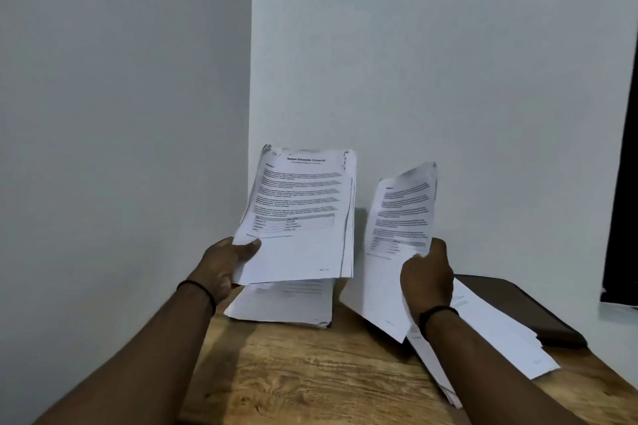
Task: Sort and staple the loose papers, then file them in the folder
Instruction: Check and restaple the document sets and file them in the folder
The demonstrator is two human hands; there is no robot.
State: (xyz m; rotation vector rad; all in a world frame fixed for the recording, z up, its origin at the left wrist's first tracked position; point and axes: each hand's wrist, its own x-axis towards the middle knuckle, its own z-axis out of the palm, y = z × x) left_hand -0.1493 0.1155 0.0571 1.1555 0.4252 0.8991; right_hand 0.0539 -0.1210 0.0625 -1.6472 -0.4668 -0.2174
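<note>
We see the left hand [221, 264] gripping a thick sheaf of printed papers [300, 214] by its lower left corner, thumb on the top page, holding it raised above a pile of sheets [283, 304] that lies near the table's [310, 373] back edge by the wall. The right hand [426, 281] pinches a single printed sheet [397, 235], tilted upright, above another fanned pile [483, 335] spread along the table's right side. Just beyond that pile, at the back right corner, lies a dark folder [524, 307]. Each wrist wears a black band.
</note>
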